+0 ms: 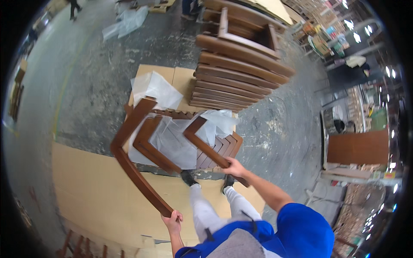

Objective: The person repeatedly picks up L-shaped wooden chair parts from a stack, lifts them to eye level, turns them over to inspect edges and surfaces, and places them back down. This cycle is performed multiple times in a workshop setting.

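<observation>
I am watching 2 bare hands gripping brown wood. Low in the frame, left of centre, the left hand is closing its fingers around the lower end of a long L-shaped wooden frame piece, whose bend is pointing toward the left edge. Right of centre, the right hand is wrapping around a second L-shaped piece, near its lower end, its bend also facing left. Between these 2, another angled piece is lying beside a crumpled translucent plastic sheet, and more nested angled pieces are resting just right of it. I am not making out whether the held pieces are touching the pile. Toward the upper right, a stack of curved wooden slats is standing on the grey floor. Tan cardboard is covering the lower left, and 2 dark shoes are showing near the centre.
</observation>
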A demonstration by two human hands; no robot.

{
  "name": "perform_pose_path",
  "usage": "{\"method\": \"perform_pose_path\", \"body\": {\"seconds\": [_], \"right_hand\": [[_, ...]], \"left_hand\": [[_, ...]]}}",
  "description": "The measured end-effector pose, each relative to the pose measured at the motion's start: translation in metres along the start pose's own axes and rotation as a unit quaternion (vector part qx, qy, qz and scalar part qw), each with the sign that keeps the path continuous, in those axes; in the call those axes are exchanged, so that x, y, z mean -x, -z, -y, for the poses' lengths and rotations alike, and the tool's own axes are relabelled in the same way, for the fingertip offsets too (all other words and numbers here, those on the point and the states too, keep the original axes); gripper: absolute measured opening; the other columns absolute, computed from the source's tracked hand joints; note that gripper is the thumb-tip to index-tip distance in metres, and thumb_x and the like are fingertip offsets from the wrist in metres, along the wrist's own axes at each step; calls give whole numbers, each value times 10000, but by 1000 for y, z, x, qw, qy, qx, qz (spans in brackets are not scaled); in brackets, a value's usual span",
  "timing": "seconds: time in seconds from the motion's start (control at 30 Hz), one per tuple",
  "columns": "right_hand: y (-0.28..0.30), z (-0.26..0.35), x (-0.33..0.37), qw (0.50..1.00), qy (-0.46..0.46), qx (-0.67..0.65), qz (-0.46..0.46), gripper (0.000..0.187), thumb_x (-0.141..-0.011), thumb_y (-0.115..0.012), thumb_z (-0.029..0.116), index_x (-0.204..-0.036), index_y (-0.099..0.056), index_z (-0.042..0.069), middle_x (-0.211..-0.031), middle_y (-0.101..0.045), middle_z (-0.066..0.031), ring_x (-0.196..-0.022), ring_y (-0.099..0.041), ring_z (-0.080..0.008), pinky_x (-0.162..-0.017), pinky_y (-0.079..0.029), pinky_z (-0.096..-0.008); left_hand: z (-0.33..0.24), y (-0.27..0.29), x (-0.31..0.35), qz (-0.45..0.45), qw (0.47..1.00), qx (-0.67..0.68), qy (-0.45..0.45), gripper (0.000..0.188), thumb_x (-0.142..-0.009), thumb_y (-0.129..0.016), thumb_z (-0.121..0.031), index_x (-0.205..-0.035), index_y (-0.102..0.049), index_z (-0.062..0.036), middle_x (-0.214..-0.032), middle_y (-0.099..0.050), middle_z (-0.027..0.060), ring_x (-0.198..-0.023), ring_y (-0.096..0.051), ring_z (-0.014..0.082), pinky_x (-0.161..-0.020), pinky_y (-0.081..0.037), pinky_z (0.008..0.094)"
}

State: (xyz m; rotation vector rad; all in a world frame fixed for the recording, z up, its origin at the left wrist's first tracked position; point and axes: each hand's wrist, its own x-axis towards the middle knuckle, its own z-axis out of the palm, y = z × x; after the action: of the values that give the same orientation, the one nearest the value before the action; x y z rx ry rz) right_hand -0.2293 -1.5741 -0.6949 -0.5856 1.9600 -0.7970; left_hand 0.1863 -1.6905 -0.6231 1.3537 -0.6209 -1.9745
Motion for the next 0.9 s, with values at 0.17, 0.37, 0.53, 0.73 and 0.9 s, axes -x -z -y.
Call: {"method": "perform_pose_path", "body": {"seconds": [0.17,0.37,0.53,0.73,0.9], "right_hand": [[93,52,220,978,79,-189,-31,516,-808,-831,96,-1281,-625,69,-1044,-691,-27,-986,-656,-118,-858,-546,-316],[162,91,299,884,152,-248,-365,321,-856,-855,85,-1090,-639,49,-885,-677,9,-801,-636,-89,-734,-535,-306],[198,21,420,795,193,-177,-547,313,-824,-889,62,-1105,-760,12,-936,-761,-7,-824,-647,-69,-724,-536,-298],[223,-98,656,763,180,-183,-593,372,-785,-908,89,-1111,-742,21,-937,-729,5,-805,-624,-64,-704,-504,-265],[198,-160,762,532,146,-74,-831,713,-737,-901,67,-1366,-566,87,-1006,-737,-14,-893,-698,-118,-803,-567,-304]], "left_hand": [[-107,-22,42,108,948,-197,-224,329,-903,-715,-69,-1199,-578,-28,-851,-671,91,-762,-676,219,-776,-573,408],[-249,-154,36,408,862,133,-272,649,-1134,-453,-412,-1685,-272,-120,-860,-539,69,-701,-560,178,-685,-514,359],[-207,-256,108,362,862,112,-336,500,-1140,-451,-471,-1433,-484,-67,-836,-499,44,-665,-502,156,-635,-465,341],[-92,-392,228,382,874,87,-286,652,-1096,-492,-548,-1491,-458,-31,-834,-528,34,-721,-506,140,-674,-443,308],[31,-480,309,674,726,120,-64,832,-999,-684,-325,-1701,-291,-113,-1103,-686,78,-1044,-644,201,-1010,-509,385]]}}
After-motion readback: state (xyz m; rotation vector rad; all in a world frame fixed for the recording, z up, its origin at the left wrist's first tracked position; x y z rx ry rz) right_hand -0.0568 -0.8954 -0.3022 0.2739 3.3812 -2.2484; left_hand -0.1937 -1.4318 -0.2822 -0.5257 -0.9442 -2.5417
